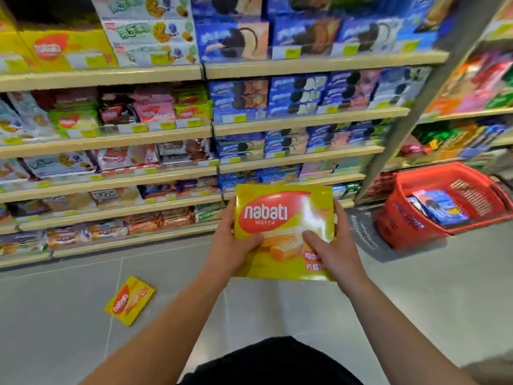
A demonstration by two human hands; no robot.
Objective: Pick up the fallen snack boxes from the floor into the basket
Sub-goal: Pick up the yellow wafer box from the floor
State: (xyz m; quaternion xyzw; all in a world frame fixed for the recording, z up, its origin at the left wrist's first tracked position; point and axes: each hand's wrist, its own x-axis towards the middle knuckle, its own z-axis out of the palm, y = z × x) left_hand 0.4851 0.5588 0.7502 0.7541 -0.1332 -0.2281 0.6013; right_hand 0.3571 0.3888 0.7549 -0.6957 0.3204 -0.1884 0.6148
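I hold a yellow Nabati wafer box [283, 215] upright in front of me, in the middle of the view. My left hand [230, 245] grips its left edge, thumb on the front. My right hand [336, 245] grips the right edge the same way. A second yellow wafer box [129, 300] lies flat on the grey floor at the lower left. The red shopping basket [399, 218] stands on the floor to the right, with blue snack packs [438, 207] inside it.
Shelves [111, 173] packed with biscuit and wafer packs run across the back and left. Another shelf unit [472, 112] stands at the far right behind the basket. A black mesh basket edge [363, 232] sits left of the red one. Grey floor tiles [416, 295] spread below.
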